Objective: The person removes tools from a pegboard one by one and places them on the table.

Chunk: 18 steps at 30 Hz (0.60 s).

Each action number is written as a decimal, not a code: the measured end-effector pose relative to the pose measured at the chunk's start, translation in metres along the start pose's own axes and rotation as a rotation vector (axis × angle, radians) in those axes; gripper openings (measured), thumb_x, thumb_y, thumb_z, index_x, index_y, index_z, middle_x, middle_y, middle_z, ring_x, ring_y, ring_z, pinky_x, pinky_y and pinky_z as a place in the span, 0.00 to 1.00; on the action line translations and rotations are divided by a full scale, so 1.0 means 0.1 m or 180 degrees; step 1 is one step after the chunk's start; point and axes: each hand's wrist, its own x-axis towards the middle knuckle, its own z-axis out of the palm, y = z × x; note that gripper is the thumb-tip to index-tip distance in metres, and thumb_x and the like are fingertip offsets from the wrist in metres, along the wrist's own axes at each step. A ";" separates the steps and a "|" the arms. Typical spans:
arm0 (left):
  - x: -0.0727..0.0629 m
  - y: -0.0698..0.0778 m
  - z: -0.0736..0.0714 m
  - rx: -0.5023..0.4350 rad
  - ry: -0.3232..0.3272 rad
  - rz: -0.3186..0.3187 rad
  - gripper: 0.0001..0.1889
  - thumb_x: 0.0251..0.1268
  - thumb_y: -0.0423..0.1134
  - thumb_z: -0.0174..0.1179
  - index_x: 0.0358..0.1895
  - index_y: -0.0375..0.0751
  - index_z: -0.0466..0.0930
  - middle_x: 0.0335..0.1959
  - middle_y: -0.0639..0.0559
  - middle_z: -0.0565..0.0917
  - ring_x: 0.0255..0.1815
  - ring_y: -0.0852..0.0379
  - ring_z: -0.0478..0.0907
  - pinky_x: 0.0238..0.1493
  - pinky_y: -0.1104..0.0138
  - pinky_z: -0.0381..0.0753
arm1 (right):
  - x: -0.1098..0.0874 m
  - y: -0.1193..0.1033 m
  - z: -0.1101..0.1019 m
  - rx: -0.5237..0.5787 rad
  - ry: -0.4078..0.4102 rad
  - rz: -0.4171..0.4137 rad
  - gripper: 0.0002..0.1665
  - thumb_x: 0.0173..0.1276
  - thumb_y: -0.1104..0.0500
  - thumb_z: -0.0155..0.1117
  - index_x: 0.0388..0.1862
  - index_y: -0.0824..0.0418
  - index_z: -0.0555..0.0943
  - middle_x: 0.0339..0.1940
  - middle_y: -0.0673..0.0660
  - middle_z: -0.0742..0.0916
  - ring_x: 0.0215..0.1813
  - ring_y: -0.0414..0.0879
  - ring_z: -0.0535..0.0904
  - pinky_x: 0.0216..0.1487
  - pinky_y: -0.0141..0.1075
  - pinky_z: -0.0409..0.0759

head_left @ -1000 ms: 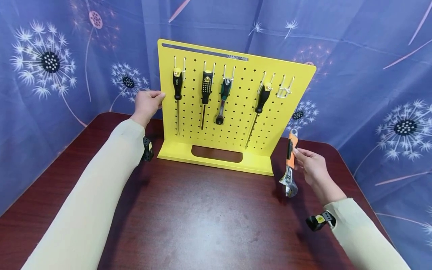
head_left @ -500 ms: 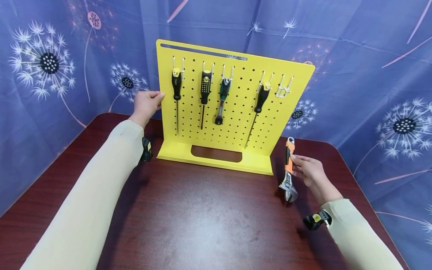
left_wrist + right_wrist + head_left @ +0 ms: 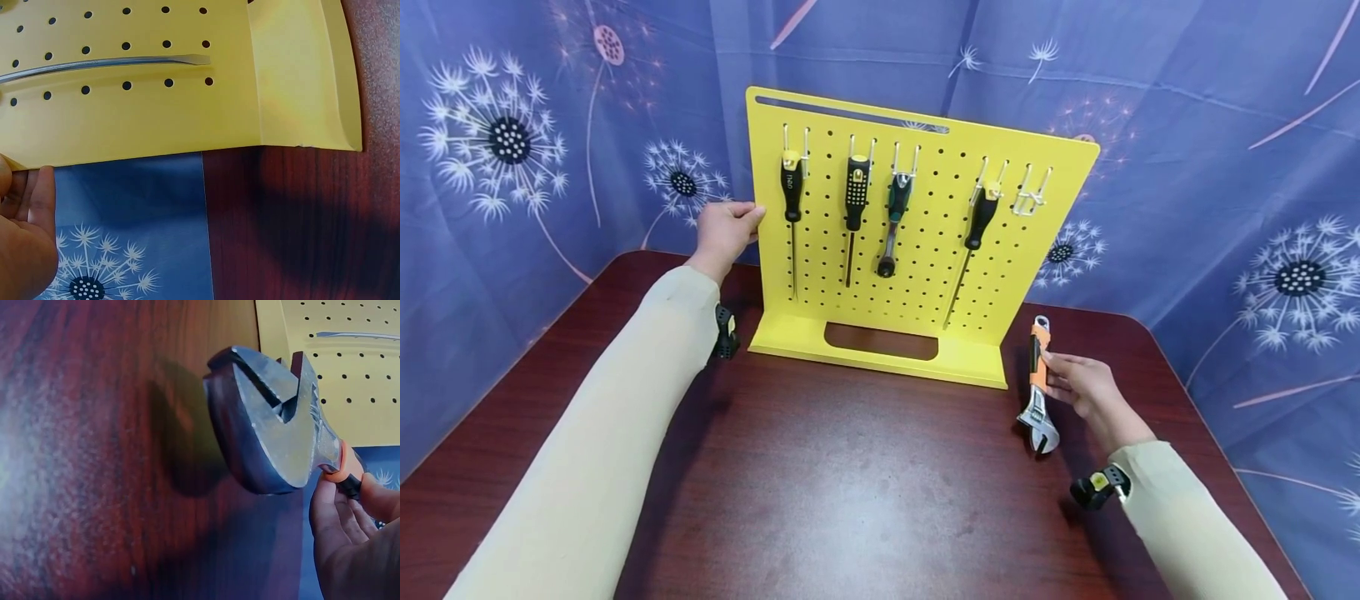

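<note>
- Adjustable wrench (image 3: 1038,385): I grip it in my right hand (image 3: 1086,387), thumb against the orange-and-black handle, fingers curled round the far side. It sits low over the tabletop (image 3: 850,467), just to the right of the board's base.
- Its steel head points down and its ring end up, with a slight tilt. I judge that I hold it by the sleeve because that part gives the surest purchase. Whether the head touches the wood I cannot tell; its shadow falls close by.
- My left hand (image 3: 724,232) pinches the left edge of the yellow pegboard (image 3: 777,250), thumb in front, fingers behind, probably to steady the upright panel.
- That board is the nearest thing to a container. From left to right it bears a slim black-and-yellow screwdriver (image 3: 792,200), a screwdriver with a dotted grip (image 3: 856,200), a green-handled ratchet (image 3: 898,204) and a slanting screwdriver (image 3: 980,225).
- All four hang handle-up, presumably because their butt ends fit the paired wire hooks.
- Another white wire hook (image 3: 1033,198) stands at the right end.
- Behind everything hangs a blue dandelion-print curtain (image 3: 880,42).
</note>
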 end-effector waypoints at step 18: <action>-0.01 0.02 0.00 0.0011 0.0003 -0.0040 0.23 0.79 0.42 0.55 0.70 0.36 0.75 0.74 0.39 0.74 0.69 0.45 0.79 0.70 0.60 0.82 | 0.12 0.08 -0.02 -0.0209 -0.0045 0.0108 0.17 0.78 0.60 0.59 0.29 0.48 0.86 0.22 0.44 0.84 0.26 0.36 0.82 0.31 0.26 0.88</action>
